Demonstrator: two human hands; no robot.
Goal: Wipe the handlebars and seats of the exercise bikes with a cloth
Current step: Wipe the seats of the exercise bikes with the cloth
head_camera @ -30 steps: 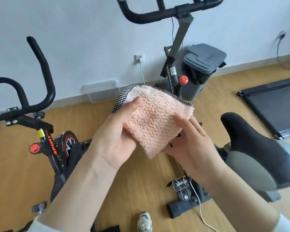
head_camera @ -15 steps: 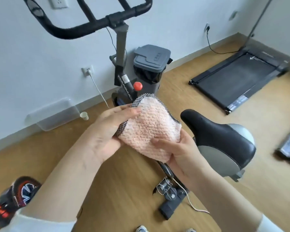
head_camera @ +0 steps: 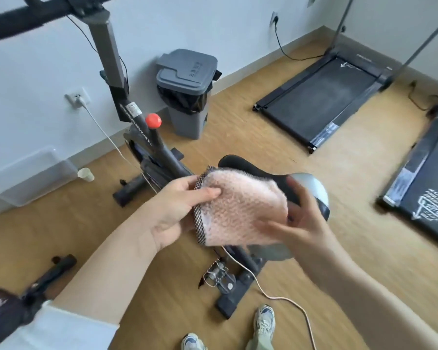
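**A:** What is threatening the job?
**B:** The left hand (head_camera: 172,210) is pinching the cloth (head_camera: 240,210) by its edge over the seat (head_camera: 240,164); the right hand (head_camera: 301,223) is blurring, grip impossible to tell. That thin hold may be letting it slip floorward.
**A:** And the cloth?
**B:** Pink, nubbly, check-trimmed, sagging folded; the handlebars (head_camera: 36,18) are waiting beyond.

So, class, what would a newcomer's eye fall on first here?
A fluffy pink cloth at centre, pinched by the left hand, with the blurred right hand at its other edge. Just behind it is the bike's black seat; a grey bin stands by the wall.
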